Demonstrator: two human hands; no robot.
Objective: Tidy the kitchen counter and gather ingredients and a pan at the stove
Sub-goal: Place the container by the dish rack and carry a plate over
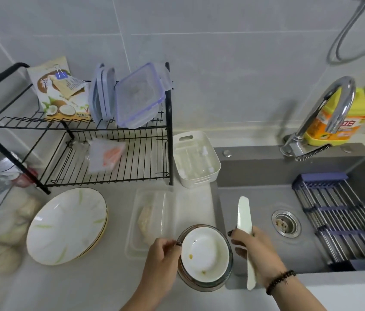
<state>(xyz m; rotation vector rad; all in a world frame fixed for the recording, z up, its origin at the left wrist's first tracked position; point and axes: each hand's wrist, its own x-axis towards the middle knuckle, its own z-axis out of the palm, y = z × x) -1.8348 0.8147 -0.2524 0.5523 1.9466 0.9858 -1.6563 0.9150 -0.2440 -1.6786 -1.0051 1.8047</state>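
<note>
- Step in hand, as judged: you are clearing used dishes from the tabletop toward the sink.
- Your left hand pinches the left rim of the stacked bowls with curled fingers; the stack sits on the tabletop just left of the sink.
- Your right hand is clenched round the white knife, blade pointing away from you, over the sink's near-left corner.
- Advice: set the knife down in the sink first, or keep its blade clear of the bowls; lift the stack level, since the inner dish carries food specks and may slide in the outer glass bowl.
- Count: one white dish nested in one glass bowl; one knife.
- Left of the sink: two large plates, stacked; one clear tray; one white basket; one black dish rack.
- On the rack: one lidded clear box; the lids beside it are too blurred to count.
- Behind the sink: one faucet and one yellow detergent bottle.
</note>
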